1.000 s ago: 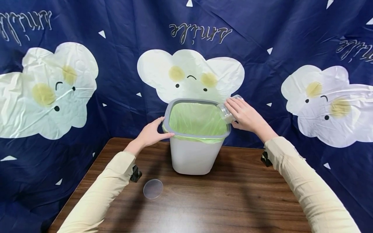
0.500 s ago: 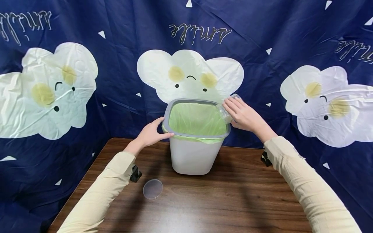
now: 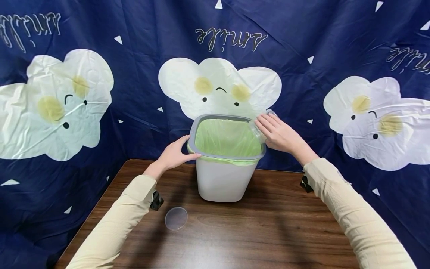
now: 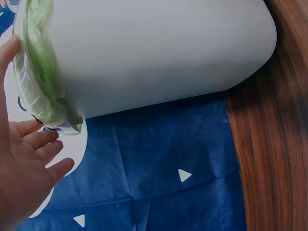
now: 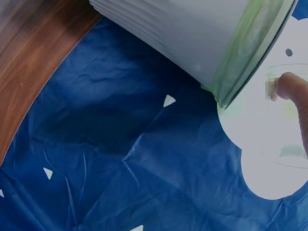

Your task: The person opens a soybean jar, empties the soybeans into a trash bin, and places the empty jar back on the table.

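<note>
A white trash can with a grey rim stands on the table, lined with a green bag. My left hand holds its left corner, thumb on the front of the rim and fingers round the left side. In the left wrist view the other fingers spread beside the liner's folded edge. My right hand grips a clear jar, tilted with its mouth over the bin's right side. The right wrist view shows my thumb against the jar's transparent wall.
A round clear lid lies on the brown wooden table, to the front left of the bin. Right behind the bin hangs a dark blue curtain printed with white clouds.
My right hand has shifted slightly left with the jar, which tips a little more over the bin. The left hand, the bin and the lid stay in place.
</note>
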### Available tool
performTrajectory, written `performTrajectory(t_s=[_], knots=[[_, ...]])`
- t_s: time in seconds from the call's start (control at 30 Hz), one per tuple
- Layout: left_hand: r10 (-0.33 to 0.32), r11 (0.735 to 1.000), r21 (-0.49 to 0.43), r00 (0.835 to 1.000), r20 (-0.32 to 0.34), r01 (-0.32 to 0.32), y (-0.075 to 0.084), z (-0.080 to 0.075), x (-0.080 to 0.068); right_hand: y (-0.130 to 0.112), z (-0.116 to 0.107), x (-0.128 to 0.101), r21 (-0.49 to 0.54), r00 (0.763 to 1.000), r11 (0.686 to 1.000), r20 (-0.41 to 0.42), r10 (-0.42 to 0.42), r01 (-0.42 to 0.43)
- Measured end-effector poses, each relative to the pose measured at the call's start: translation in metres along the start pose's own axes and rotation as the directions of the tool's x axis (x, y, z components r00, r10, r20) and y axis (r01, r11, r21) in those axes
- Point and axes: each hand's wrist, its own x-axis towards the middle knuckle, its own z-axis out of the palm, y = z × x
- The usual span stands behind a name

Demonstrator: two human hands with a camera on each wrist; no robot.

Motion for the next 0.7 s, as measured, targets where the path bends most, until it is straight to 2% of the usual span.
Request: performTrajectory(t_s=[0.23, 0.57, 0.7], knots=[[-0.002, 1.0, -0.005, 1.0, -0.005, 0.002, -0.0005, 0.0008, 0.0004, -0.0004, -0.0006, -0.0008, 0.031, 0.998, 0.999, 0.035, 0.043, -0.044], [-0.003, 1.0, -0.007, 1.0, 0.0, 0.003, -0.0001, 0.0013, -0.0008, 0.001, 0.0013, 0.0031, 0.064, 0.997, 0.996, -0.035, 0.063, -0.06], [-0.006, 1.0, -0.014, 1.0, -0.001, 0.006, -0.0008, 0.0021, -0.0011, 0.0026, 0.0004, 0.0075, 0.046, 0.992, 0.993, -0.064, 0.109, -0.106]])
